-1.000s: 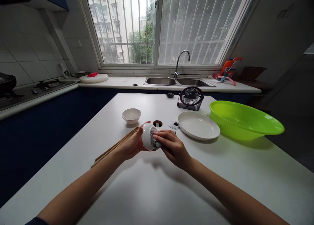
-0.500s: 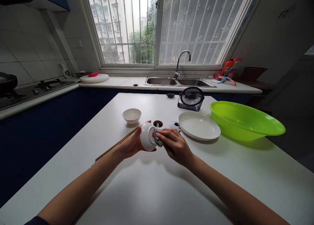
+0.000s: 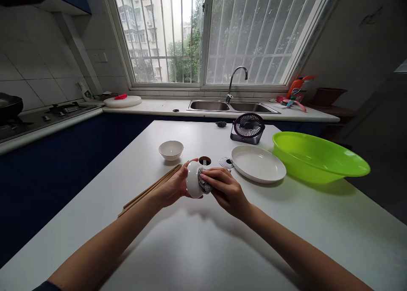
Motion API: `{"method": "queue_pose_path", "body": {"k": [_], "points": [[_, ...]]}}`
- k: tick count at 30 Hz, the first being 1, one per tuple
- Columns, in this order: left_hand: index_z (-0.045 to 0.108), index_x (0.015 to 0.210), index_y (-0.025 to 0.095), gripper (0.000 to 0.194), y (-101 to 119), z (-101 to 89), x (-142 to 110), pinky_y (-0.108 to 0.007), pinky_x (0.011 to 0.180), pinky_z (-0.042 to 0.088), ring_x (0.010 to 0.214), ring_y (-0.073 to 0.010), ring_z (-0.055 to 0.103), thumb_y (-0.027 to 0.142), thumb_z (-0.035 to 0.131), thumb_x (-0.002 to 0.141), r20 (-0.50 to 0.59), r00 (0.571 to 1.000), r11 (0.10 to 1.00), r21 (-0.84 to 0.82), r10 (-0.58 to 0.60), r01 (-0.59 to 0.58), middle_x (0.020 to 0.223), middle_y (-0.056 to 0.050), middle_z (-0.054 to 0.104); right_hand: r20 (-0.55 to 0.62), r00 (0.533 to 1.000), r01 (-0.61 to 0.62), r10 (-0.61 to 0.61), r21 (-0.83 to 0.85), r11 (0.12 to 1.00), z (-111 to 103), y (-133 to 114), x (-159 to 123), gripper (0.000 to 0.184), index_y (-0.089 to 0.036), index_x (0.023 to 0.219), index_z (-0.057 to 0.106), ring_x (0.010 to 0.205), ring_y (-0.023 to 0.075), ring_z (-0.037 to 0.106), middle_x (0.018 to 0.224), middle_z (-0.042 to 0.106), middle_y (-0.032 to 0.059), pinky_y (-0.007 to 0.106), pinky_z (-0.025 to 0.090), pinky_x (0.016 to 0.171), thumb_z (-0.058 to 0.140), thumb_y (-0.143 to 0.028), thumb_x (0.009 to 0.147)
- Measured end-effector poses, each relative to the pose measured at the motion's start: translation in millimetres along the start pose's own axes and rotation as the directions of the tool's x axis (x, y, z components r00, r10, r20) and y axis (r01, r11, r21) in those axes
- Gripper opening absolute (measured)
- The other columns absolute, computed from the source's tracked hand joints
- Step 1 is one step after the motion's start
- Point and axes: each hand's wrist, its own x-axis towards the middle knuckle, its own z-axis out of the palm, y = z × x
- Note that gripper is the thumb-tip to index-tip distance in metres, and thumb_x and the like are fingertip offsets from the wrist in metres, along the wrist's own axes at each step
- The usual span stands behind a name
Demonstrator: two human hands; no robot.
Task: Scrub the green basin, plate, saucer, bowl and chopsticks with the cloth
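Note:
My left hand (image 3: pixel 173 188) grips a small white bowl (image 3: pixel 192 181), tipped on its side just above the white table (image 3: pixel 197 240). My right hand (image 3: pixel 226 190) is closed on a grey steel-wool scrubber (image 3: pixel 203 184) and presses it against the bowl's right side. Wooden chopsticks (image 3: pixel 149 190) lie on the table under my left wrist. A second white bowl (image 3: pixel 171 150) stands upright a little farther away to the left. A white plate (image 3: pixel 258 163) lies to the right of my hands.
A lime-green basin (image 3: pixel 318 156) sits at the table's right edge, a small dark desk fan (image 3: pixel 248 128) behind the plate. A round hole (image 3: pixel 204 160) and its cap (image 3: pixel 225 162) lie just beyond my hands. Another scrubber (image 3: pixel 220 123) rests farther back. The sink (image 3: pixel 232 106) is under the window.
The bowl has turned in my left hand, its base swinging away and back, while my right hand rubbed the scrubber over it. Both hands stay in the same place.

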Motion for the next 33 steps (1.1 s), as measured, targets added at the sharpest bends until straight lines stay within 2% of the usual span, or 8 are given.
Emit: {"method": "queue_pose_path", "body": {"k": [6, 9, 12, 15, 19, 23, 28, 33], "points": [[0.045, 0.142, 0.034, 0.071, -1, -0.4, 0, -0.050, 0.085, 0.057, 0.102, -0.0263, 0.066, 0.066, 0.063, 0.080, -0.059, 0.998, 0.999, -0.049, 0.003, -0.006, 0.139, -0.014, 0.054, 0.047, 0.999, -0.001, -0.005, 0.118, 0.993, -3, 0, 1, 0.047, -0.031, 0.135, 0.058, 0.108, 0.0239, 0.064, 0.114, 0.070, 0.0086, 0.043, 0.055, 0.088, 0.051, -0.009, 0.094], [0.040, 0.145, 0.035, 0.075, 1, -1.4, 0, -0.048, 0.085, 0.057, 0.103, -0.0270, 0.066, 0.067, 0.061, 0.081, -0.075, 0.997, 0.999, -0.044, -0.002, -0.002, 0.137, -0.013, 0.056, 0.114, 0.993, 0.008, -0.029, 0.182, 0.983, -7, 3, 4, 0.044, -0.030, 0.133, 0.059, 0.105, 0.0230, 0.064, 0.113, 0.069, 0.0086, 0.043, 0.056, 0.087, 0.050, -0.009, 0.094], [0.034, 0.149, 0.037, 0.079, 3, -4.2, 0, -0.048, 0.084, 0.057, 0.105, -0.0274, 0.065, 0.068, 0.060, 0.081, -0.097, 0.995, 1.000, 0.001, 0.008, -0.008, 0.136, -0.013, 0.056, 0.198, 0.980, -0.016, -0.027, 0.214, 0.977, -15, 6, 9, 0.040, -0.027, 0.129, 0.061, 0.100, 0.0212, 0.064, 0.112, 0.067, 0.0096, 0.039, 0.057, 0.083, 0.050, -0.010, 0.094], [0.034, 0.150, 0.037, 0.077, 3, -10.0, 2, -0.042, 0.083, 0.057, 0.111, -0.0285, 0.062, 0.064, 0.062, 0.083, -0.134, 0.990, 0.994, 0.105, 0.050, -0.036, 0.138, -0.013, 0.055, 0.275, 0.961, -0.063, 0.013, 0.172, 0.983, -24, 8, 13, 0.034, -0.023, 0.123, 0.064, 0.096, 0.0207, 0.063, 0.109, 0.065, 0.0112, 0.037, 0.057, 0.079, 0.053, -0.011, 0.093], [0.034, 0.152, 0.032, 0.081, 4, -17.5, 3, -0.036, 0.082, 0.054, 0.120, -0.0322, 0.057, 0.057, 0.067, 0.082, -0.203, 0.976, 0.965, 0.262, 0.082, -0.026, 0.132, -0.015, 0.060, 0.387, 0.918, -0.105, 0.080, 0.044, 0.994, -29, 12, 13, 0.030, -0.021, 0.116, 0.066, 0.086, 0.0201, 0.063, 0.103, 0.066, 0.0105, 0.035, 0.055, 0.074, 0.056, -0.012, 0.089], [0.035, 0.152, 0.026, 0.089, 4, -16.8, 4, -0.040, 0.085, 0.054, 0.121, -0.0360, 0.058, 0.055, 0.074, 0.077, -0.261, 0.962, 0.951, 0.309, 0.079, 0.006, 0.132, -0.019, 0.061, 0.464, 0.877, -0.082, 0.121, -0.103, 0.991, -19, 14, 4, 0.031, -0.019, 0.108, 0.068, 0.083, 0.0208, 0.062, 0.098, 0.067, 0.0092, 0.034, 0.054, 0.072, 0.062, -0.007, 0.081], [0.039, 0.150, 0.023, 0.103, 4, -13.4, 6, -0.051, 0.098, 0.049, 0.126, -0.0397, 0.055, 0.052, 0.086, 0.063, -0.325, 0.939, 0.942, 0.335, 0.109, 0.006, 0.143, -0.024, 0.052, 0.605, 0.776, -0.086, 0.180, -0.182, 0.980, -5, 13, -5, 0.030, -0.018, 0.104, 0.071, 0.083, 0.0221, 0.063, 0.097, 0.067, 0.0087, 0.034, 0.052, 0.074, 0.074, -0.011, 0.075], [0.042, 0.148, 0.024, 0.100, -2, -20.5, 9, -0.054, 0.108, 0.043, 0.135, -0.0377, 0.048, 0.044, 0.089, 0.062, -0.341, 0.919, 0.874, 0.486, 0.198, -0.008, 0.143, -0.020, 0.053, 0.678, 0.680, -0.233, 0.280, -0.163, 0.959, -10, 13, 0, 0.036, -0.019, 0.114, 0.071, 0.095, 0.0243, 0.063, 0.105, 0.067, 0.0101, 0.035, 0.050, 0.084, 0.077, -0.023, 0.079]]}}
